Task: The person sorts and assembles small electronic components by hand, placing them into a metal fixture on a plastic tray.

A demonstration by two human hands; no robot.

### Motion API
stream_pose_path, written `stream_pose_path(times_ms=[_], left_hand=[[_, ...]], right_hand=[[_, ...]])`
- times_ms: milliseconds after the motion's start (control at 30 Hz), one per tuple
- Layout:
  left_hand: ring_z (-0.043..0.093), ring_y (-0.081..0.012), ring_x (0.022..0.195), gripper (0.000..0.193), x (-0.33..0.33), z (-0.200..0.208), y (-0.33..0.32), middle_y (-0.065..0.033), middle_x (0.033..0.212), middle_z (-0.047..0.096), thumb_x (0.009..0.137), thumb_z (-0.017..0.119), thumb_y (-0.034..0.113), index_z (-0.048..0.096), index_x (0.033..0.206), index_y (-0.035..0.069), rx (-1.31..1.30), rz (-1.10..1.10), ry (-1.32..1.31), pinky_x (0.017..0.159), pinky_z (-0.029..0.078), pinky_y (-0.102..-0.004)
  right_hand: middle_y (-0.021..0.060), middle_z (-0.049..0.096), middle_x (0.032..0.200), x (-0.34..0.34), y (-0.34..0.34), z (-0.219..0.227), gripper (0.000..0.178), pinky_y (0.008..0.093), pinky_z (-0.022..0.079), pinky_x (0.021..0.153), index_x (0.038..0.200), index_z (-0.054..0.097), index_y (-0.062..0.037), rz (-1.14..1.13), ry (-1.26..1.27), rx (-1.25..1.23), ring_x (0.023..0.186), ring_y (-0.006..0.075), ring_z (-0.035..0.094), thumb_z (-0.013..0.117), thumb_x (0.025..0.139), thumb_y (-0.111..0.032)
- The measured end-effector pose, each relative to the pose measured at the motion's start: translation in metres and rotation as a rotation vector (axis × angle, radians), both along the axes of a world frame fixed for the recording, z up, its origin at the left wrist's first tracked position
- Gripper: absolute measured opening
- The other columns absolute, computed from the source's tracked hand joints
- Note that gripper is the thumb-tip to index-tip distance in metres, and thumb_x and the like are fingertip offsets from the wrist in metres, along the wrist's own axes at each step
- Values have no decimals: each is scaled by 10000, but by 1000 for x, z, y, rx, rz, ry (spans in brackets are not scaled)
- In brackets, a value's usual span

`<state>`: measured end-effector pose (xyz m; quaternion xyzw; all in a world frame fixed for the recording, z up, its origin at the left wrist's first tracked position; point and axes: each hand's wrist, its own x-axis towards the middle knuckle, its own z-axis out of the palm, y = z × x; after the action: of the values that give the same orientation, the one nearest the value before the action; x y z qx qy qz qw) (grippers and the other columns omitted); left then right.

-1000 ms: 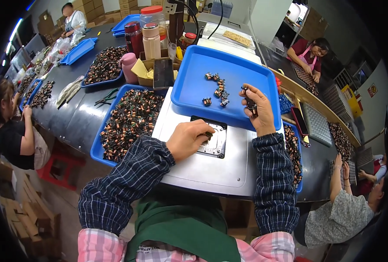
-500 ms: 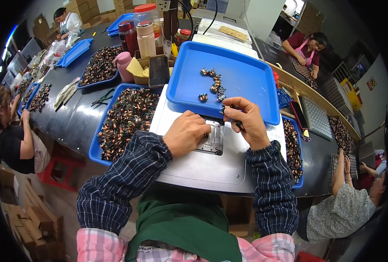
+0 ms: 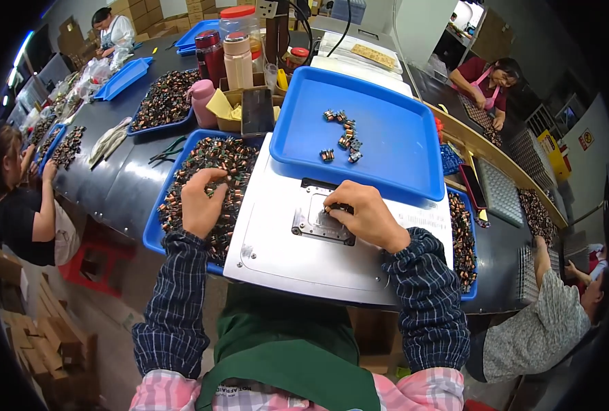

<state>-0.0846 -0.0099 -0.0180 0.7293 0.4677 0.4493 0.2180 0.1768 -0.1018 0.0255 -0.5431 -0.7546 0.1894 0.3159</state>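
My left hand (image 3: 204, 204) is over the left blue tray (image 3: 152, 229), which is heaped with small copper-wound coils (image 3: 212, 154). Its thumb and forefinger are apart at the pile, and no coil shows between them. Above a square metal fixture (image 3: 318, 229) in the white machine top, my right hand (image 3: 369, 218) pinches a small dark coil (image 3: 342, 207), mostly hidden by the fingers. Beyond it, a large blue tray (image 3: 387, 168) lies on the machine top (image 3: 270, 267), with several coils (image 3: 345, 133) loosely grouped in it.
Another coil-filled tray (image 3: 463, 240) stands right of the machine. Behind the left tray are pliers (image 3: 169, 152), a phone (image 3: 257, 111), a pink bottle (image 3: 202, 103) and two flasks. A red-cased phone (image 3: 472, 185) lies at the right. Several co-workers sit around the table.
My left hand has left the fixture for the left tray's coils. My right hand has come down from the large tray's front edge to the fixture. The view has shifted slightly.
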Motion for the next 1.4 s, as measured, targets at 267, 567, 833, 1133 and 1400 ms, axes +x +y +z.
stream_pose_path(times_ms=[267, 567, 833, 1133, 1400], left_hand=[[533, -252, 866, 157, 53, 24, 16, -112, 871, 564, 681, 569, -3, 596, 835, 12, 310, -196, 100, 792, 407, -320], [549, -261, 836, 162, 144, 33, 34, -93, 848, 564, 709, 602, 160, 630, 840, 68, 108, -441, 324, 752, 426, -342], [563, -264, 770, 191, 147, 21, 43, -113, 854, 559, 691, 574, 69, 599, 880, 51, 168, -384, 235, 707, 440, -341], [552, -109, 678, 164, 110, 34, 18, -60, 816, 575, 713, 547, -22, 558, 874, 8, -54, -454, -234, 621, 445, -227], [539, -130, 663, 195, 86, 32, -9, -79, 775, 554, 724, 564, 22, 550, 918, 10, -166, -483, -261, 599, 439, -243]], right_hand=[[104, 548, 776, -9, 5, -5, 96, 325, 434, 625, 783, 607, -21, 44, -244, 18, 686, 259, 536, 605, 688, -35], [29, 515, 634, 37, 10, 9, 76, 166, 308, 341, 799, 551, -8, -157, 1115, -331, 587, 101, 516, 565, 728, -30], [31, 518, 625, 58, 30, 5, 91, 183, 341, 345, 797, 561, -35, -314, 1044, -164, 512, 93, 506, 616, 739, -78], [100, 582, 775, 43, 61, 0, 247, 288, 434, 662, 844, 630, -38, -270, -53, 95, 722, 201, 555, 670, 602, -66], [25, 563, 604, 40, 60, 1, 125, 182, 372, 419, 768, 613, -6, -411, 350, -86, 479, 67, 498, 661, 682, -83]])
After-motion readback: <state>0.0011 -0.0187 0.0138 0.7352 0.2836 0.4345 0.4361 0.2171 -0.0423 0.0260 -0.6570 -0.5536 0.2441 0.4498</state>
